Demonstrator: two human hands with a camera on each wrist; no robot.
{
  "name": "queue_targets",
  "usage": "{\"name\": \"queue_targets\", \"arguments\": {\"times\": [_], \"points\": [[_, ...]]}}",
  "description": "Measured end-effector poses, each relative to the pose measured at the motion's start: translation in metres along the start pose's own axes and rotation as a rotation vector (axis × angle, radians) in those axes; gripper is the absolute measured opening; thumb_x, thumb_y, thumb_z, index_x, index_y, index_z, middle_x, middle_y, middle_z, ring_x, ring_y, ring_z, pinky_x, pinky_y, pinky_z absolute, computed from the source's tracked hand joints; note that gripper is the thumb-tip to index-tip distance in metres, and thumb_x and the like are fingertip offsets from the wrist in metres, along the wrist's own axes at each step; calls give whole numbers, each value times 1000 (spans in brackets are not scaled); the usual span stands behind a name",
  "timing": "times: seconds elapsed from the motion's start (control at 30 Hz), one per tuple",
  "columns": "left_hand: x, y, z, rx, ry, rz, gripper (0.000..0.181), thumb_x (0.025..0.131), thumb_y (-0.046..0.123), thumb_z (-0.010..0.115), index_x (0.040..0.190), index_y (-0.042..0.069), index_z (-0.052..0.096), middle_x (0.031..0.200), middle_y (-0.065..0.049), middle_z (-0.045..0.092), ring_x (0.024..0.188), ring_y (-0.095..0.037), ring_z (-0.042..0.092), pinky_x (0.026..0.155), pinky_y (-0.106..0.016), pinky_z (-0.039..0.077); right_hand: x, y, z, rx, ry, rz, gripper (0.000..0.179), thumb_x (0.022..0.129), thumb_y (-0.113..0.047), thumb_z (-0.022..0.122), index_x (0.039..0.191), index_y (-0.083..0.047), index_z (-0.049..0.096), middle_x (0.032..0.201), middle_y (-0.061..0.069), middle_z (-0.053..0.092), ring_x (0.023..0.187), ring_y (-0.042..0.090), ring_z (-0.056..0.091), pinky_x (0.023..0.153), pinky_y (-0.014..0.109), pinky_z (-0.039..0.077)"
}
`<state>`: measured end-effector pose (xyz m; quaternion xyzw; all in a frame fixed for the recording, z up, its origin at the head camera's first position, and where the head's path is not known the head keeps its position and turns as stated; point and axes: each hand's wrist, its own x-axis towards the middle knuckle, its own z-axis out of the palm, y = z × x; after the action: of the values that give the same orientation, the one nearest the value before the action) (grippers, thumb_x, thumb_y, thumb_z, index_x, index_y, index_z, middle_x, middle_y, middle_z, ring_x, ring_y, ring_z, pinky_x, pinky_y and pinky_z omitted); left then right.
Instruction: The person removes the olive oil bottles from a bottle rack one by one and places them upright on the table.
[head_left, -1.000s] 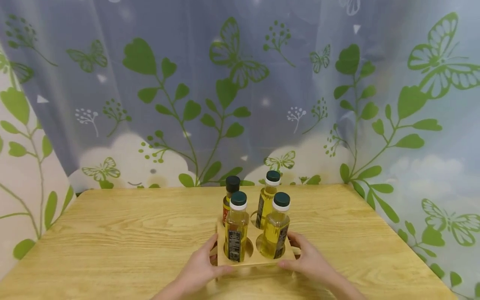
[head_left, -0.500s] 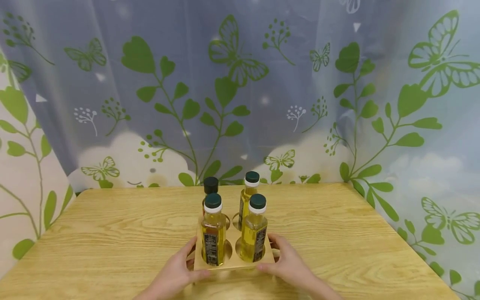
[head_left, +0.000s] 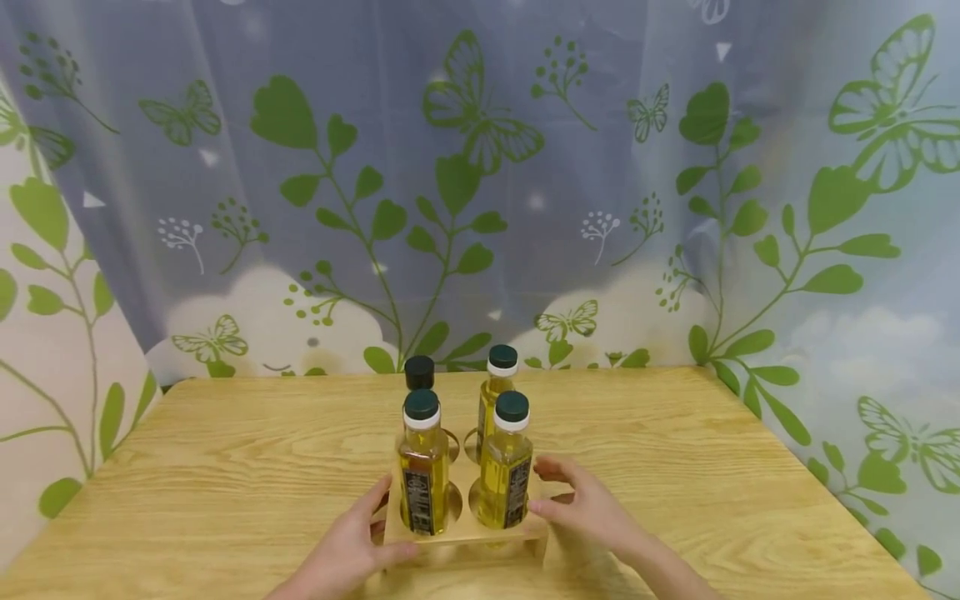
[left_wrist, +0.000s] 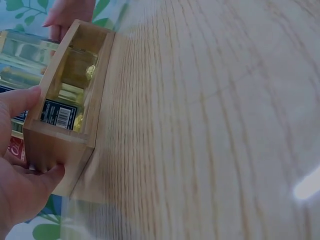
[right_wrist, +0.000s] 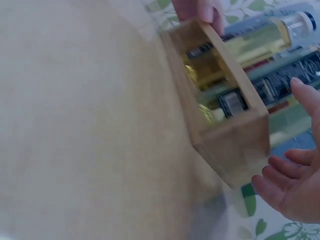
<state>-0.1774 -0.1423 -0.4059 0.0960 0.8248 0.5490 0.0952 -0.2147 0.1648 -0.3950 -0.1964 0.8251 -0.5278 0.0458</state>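
Short of the tabletop's [head_left: 262, 450] far edge, the left hand [head_left: 348, 533] grips a rectangular pale-wood bottle rack [head_left: 460, 527], the loosely spread right hand [head_left: 587, 504] beside.

Front-left green-capped bottle [head_left: 422, 467] is hiding most of black-capped bottle [head_left: 419, 372]; label print [head_left: 417, 502] is blurring; head view is cropping worktop [head_left: 225, 483].

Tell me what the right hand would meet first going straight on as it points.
The right hand would probably meet the right end of the wooden rack; depth is unclear, so the front-right bottle might come first.
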Motion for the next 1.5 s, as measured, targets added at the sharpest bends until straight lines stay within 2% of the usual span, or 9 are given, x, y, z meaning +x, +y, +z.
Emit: {"name": "queue_targets", "arguments": {"times": [0.17, 0.27, 0.37, 0.5, 0.63, 0.73, 0.9, 1.17, 1.5], "points": [[1, 2, 0, 37, 16, -7, 105, 73, 29, 80, 142, -14, 13, 139, -36, 29, 118, -48, 43, 96, -48, 44, 21, -6, -17, 29, 92, -21, 59, 88, -16, 66, 135, 7, 39, 126, 23, 51, 117, 36, 47, 91, 39, 49], [1, 2, 0, 45, 21, -9, 104, 73, 28, 80, 141, -14, 14, 138, -36, 30, 118, -47, 44, 95, -47, 44, 34, -10, -23, 42, 119, -38, 60, 87, -16, 67, 135, 5, 40, 126, 21, 52, 117, 34, 48, 92, 42, 48], [2, 2, 0, 57, 26, -17, 104, 73, 28, 80, 141, -14, 15, 138, -36, 29, 117, -48, 44, 95, -47, 45, 47, -12, -26, 40, 94, -55, 62, 86, -17, 68, 137, 2, 39, 128, 20, 51, 118, 34, 47, 91, 41, 49], [2, 2, 0, 60, 26, -37, 103, 73, 29, 80, 141, -14, 16, 139, -36, 29, 118, -48, 43, 94, -47, 45, 61, -13, -25, 54, 7, -66, 62, 87, -12, 66, 140, 0, 36, 132, 19, 47, 120, 35, 45, 90, 41, 50], [1, 2, 1, 57, 25, -43, 103, 73, 29, 80, 141, -14, 16, 139, -36, 28, 117, -48, 44, 93, -47, 46, 72, -16, -20, 46, -38, -58, 65, 86, -9, 65, 141, 1, 33, 135, 20, 44, 121, 36, 44, 94, 46, 45], [1, 1, 1, 45, 21, -40, 103, 73, 28, 80, 141, -15, 16, 139, -36, 28, 117, -48, 44, 93, -47, 46, 77, -17, -14, 18, -21, -62, 63, 84, -8, 67, 138, 3, 37, 133, 21, 47, 119, 36, 47, 96, 48, 43], [2, 0, 1, 31, 21, -47, 102, 74, 27, 80, 141, -14, 15, 140, -36, 27, 117, -48, 44, 94, -47, 46, 83, -17, -7, 5, 20, -65, 51, 81, -3, 65, 129, 2, 47, 124, 18, 54, 114, 36, 51, 91, 47, 46], [2, 2, 0, 37, 20, -50, 104, 73, 29, 80, 142, -14, 15, 140, -36, 26, 116, -47, 46, 92, -46, 47, 87, -16, -5, 35, -1, -67, 55, 81, -3, 65, 133, 0, 46, 133, 20, 49, 127, 39, 39, 103, 54, 34], [2, 2, 0, 48, 13, -49, 104, 74, 30, 79, 142, -14, 15, 141, -37, 24, 116, -48, 45, 92, -48, 47, 86, -16, -8, 30, 15, -58, 51, 80, -2, 66, 128, 1, 50, 123, 19, 55, 118, 38, 48, 92, 48, 46]]}}
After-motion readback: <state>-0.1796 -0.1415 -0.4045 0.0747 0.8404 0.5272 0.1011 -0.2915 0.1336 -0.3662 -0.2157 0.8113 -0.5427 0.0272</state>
